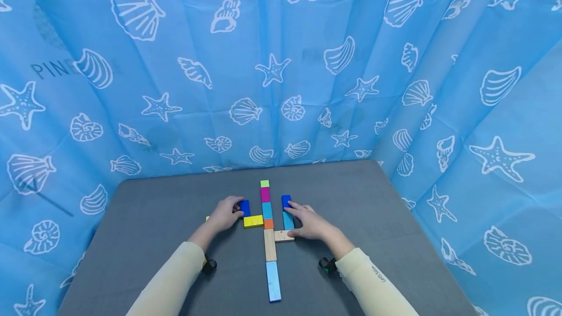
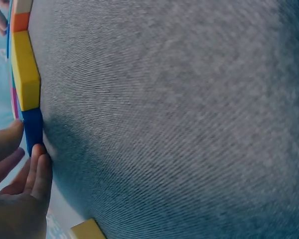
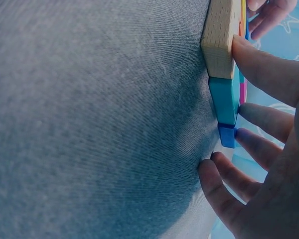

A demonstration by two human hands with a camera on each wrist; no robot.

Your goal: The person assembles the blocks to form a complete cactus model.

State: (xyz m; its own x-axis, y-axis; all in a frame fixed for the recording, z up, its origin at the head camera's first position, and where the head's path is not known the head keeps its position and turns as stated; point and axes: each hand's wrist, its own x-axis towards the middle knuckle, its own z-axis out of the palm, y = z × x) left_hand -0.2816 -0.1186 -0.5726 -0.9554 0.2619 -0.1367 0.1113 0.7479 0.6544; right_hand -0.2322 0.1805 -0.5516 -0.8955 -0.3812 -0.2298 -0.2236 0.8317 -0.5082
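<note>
In the head view, my left hand [image 1: 225,213] pinches a dark blue block [image 1: 244,207] between thumb and fingers. That block meets a yellow block [image 1: 253,222], which juts left from a central line of blocks. Across the line, my right hand [image 1: 312,223] is spread over a branch on the right. Its thumb rests on a plain wooden block [image 3: 220,47]. Two of its fingertips touch near a turquoise block [image 3: 223,99] and another dark blue block [image 1: 286,199] at the far end. The other right fingers reach down to the cloth.
The central line runs from a lime block [image 1: 265,184] through magenta, blue, orange [image 1: 269,224] and wooden blocks to a long light blue block [image 1: 273,282] nearest me. A loose yellow block [image 2: 88,230] lies beside my left hand. Behind the grey table [image 1: 153,223] hangs a shell-patterned curtain [image 1: 272,111].
</note>
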